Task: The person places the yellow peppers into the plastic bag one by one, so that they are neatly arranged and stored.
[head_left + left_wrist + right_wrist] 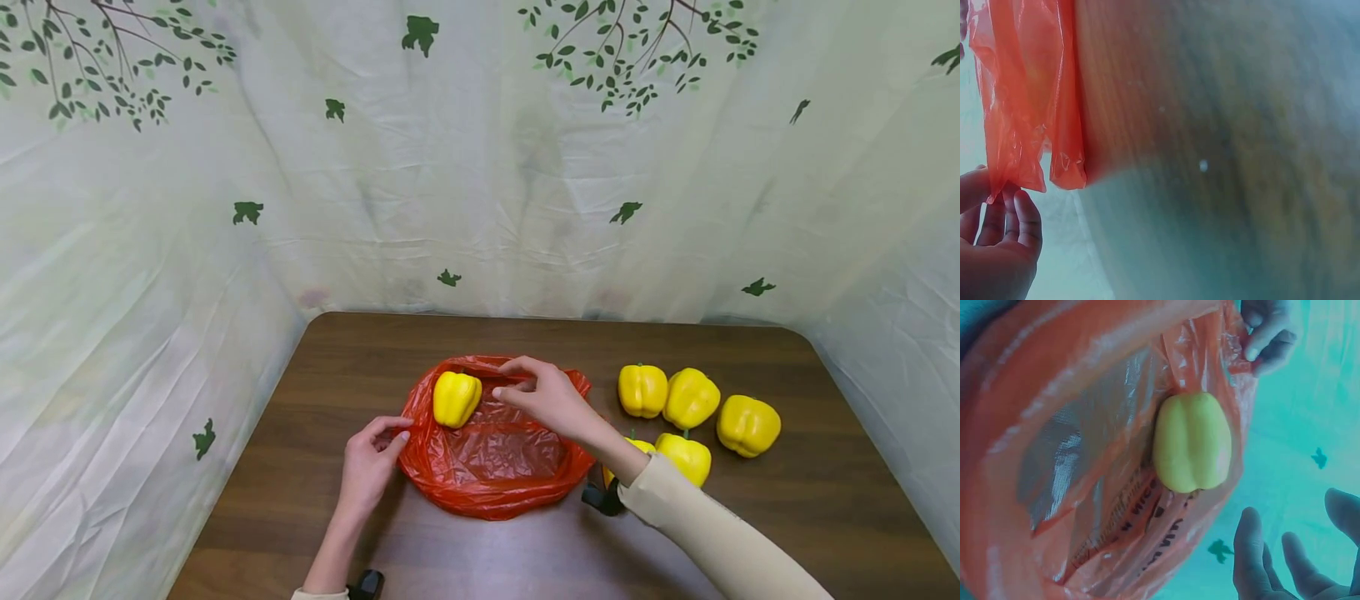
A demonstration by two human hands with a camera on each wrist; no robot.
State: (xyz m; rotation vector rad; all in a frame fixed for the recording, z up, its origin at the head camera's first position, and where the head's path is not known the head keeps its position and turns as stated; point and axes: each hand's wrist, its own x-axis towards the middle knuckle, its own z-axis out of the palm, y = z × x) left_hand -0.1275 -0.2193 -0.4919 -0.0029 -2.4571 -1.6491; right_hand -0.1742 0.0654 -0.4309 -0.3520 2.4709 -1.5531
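Pinching the red plastic bag [501, 458], the left hand [367, 465] flanks the lobed yellow bell pepper [456, 400]; opposite, the right hand [551, 398] hovers empty, fingers parted.

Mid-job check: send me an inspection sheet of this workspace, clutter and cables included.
Surface: brown table, wood-grained.
Job's things: open red bag with one yellow pepper inside; five loose peppers to its right, one partly hidden.
Clutter: nothing seen.
Hands: left hand pinches the bag's edge; right hand is over the bag, holding nothing.
Cables: nothing seen.
Surroundings: pale curtain with leaf prints.
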